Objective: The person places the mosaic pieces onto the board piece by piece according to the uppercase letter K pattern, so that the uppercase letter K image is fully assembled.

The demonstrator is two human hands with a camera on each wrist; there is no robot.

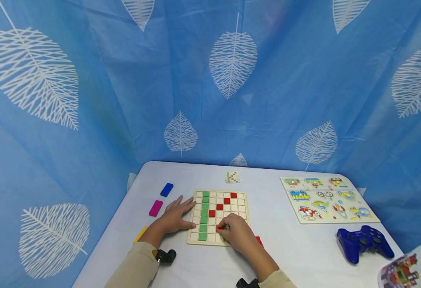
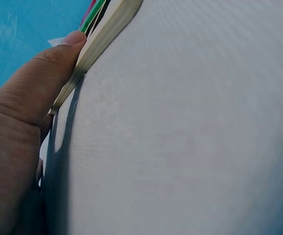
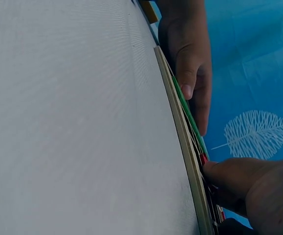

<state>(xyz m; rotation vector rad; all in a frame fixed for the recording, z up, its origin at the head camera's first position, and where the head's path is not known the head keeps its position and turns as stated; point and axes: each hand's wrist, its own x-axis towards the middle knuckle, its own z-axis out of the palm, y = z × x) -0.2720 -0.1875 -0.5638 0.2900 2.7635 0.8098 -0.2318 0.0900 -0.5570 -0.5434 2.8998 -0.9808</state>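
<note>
A wooden grid board lies on the white table, with a column of green tiles and a diagonal of red tiles. My left hand rests flat, fingers straight, on the board's left edge. My right hand pinches a red tile over the board's lower rows. In the left wrist view my thumb lies against the board's edge. The right wrist view has the right fingers on the red tile at the board's edge.
Blue block, magenta block and yellow block lie left of the board. A red block shows beside my right wrist. A pattern card lies behind the board. Right: vehicle puzzle, blue game controller, printed box.
</note>
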